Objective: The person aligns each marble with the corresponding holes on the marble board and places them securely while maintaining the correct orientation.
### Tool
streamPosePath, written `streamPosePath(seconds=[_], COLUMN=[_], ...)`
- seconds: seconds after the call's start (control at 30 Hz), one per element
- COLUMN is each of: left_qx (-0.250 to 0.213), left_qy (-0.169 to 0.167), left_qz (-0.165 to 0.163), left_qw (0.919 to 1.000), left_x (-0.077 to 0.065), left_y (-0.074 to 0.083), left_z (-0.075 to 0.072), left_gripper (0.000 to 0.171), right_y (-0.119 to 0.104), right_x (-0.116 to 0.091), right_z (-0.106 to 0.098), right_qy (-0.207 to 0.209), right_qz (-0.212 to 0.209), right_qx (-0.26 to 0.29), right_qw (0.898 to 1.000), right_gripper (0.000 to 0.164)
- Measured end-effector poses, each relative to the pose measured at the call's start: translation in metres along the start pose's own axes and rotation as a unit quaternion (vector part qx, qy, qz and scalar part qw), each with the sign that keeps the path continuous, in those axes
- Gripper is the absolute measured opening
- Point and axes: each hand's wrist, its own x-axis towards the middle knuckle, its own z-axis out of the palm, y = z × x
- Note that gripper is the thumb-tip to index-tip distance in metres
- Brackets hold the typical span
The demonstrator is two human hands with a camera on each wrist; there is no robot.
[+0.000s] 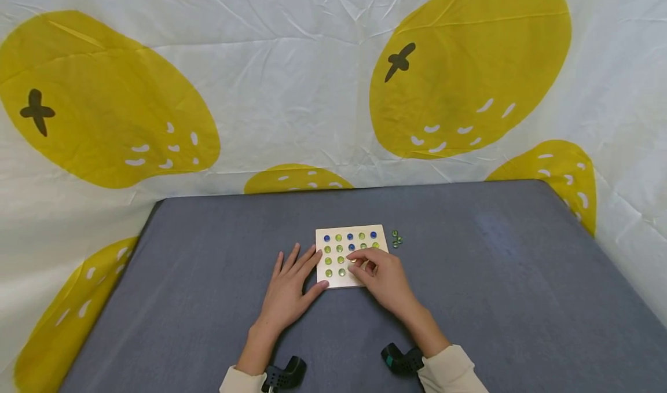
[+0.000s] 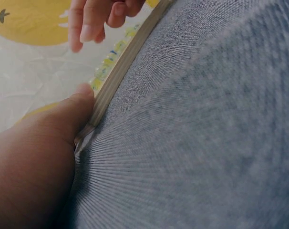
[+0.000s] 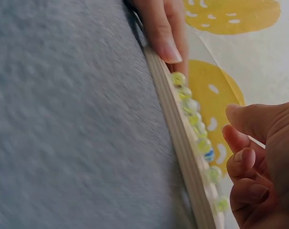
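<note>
A pale wooden board (image 1: 333, 283) lies on the table with glass marbles sitting in rows on it, mostly yellow-green with a few blue ones such as the blue marble (image 1: 326, 238). My left hand (image 1: 286, 294) rests at its left side, fingers spread and straight, with the thumb (image 2: 85, 98) on the near left corner. Over the board's near right part is my right hand (image 1: 383, 277), index finger and thumb bent toward each other but apart. Between their tips shows a yellow-green marble (image 1: 353, 260). The right wrist view shows nothing in the right hand's fingers (image 3: 240, 162).
Several loose green marbles (image 1: 395, 244) lie on the table just right of the board. The table (image 1: 182, 300) has a grey-blue cloth cover. A white curtain (image 1: 292, 92) with yellow fruit shapes hangs behind it. Dark wrist devices (image 1: 401, 359) sit near both cuffs.
</note>
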Motion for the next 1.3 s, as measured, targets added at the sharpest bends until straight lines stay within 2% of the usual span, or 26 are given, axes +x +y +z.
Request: streamPosePath(seconds=[0.37, 0.8, 1.07, 1.3], left_qx=[0.000, 0.002, 0.000, 0.002], left_qy=[-0.007, -0.017, -0.014, -0.011], left_qz=[-0.007, -0.014, -0.013, -0.011], left_qw=[1.0000, 0.9998, 0.9998, 0.9999], left_x=[0.000, 0.001, 0.000, 0.001], left_y=[0.001, 0.003, 0.003, 0.002], left_z=[-0.002, -0.003, -0.002, -0.002], left_gripper=[0.064, 0.064, 0.063, 0.063], right_y=[0.005, 0.031, 0.043, 0.052], right_x=[0.005, 0.004, 0.002, -0.001], right_z=[-0.025, -0.047, -0.054, -0.053], right_qy=[0.033, 0.067, 0.066, 0.070], right_qz=[0.021, 0.073, 0.108, 0.104], right_qx=[-0.003, -0.013, -0.029, -0.047], right_qw=[0.999, 0.995, 0.992, 0.991], right_gripper=[0.019, 0.020, 0.021, 0.022])
